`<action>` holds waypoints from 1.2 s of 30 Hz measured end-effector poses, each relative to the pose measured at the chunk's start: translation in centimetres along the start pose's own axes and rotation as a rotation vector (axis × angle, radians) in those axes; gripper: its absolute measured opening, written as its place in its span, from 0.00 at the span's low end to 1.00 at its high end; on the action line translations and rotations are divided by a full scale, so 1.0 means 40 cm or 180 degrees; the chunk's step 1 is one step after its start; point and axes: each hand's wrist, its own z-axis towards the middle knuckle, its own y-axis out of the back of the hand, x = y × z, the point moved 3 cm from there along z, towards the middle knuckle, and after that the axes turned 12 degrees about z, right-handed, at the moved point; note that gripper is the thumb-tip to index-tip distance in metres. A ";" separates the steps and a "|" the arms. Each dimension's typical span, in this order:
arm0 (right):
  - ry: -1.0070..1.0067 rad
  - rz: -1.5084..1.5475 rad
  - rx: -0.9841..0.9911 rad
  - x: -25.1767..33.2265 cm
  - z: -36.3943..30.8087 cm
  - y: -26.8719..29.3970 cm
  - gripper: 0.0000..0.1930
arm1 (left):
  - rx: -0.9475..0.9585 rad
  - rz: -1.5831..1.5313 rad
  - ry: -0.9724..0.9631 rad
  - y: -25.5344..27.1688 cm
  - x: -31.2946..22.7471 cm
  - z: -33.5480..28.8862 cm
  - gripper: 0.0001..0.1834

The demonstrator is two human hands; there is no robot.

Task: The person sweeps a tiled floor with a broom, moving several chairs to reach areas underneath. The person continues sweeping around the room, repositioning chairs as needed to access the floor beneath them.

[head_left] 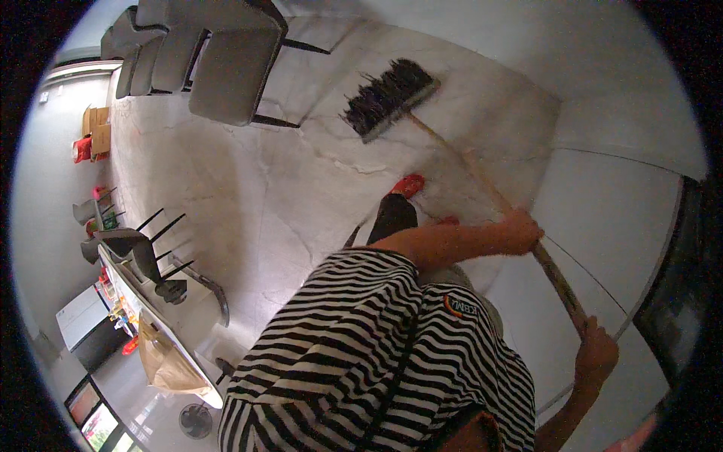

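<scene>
A wooden-handled broom slants across the view from upper middle to lower right. Its wide head carries dark, ragged bristles, turned toward the upper left over the marble-patterned floor. My left hand is wrapped round the handle about midway, with that forearm stretched across in front of my striped shirt. Lower down, near the handle's end, my right hand is also closed on it. Whether the bristles press on the floor I cannot tell.
A row of grey chairs with dark legs stands at the upper left. On the left are a table with a brown covering, more chairs and cardboard boxes. A white wall rises close on my right. My red shoe is on the floor.
</scene>
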 end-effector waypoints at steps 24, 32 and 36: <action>0.0408 0.0511 -0.2135 0.371 0.498 0.261 0.10 | -0.1302 0.0099 0.1388 0.292 0.528 -0.246 0.12; 0.0713 0.1947 -0.1289 0.257 0.379 -0.110 0.03 | 0.0331 0.0694 0.0942 0.068 0.397 -0.201 0.13; 0.0194 0.1676 -0.0948 -0.048 0.177 -0.179 0.06 | 0.0876 0.0786 0.0740 0.002 0.119 0.054 0.10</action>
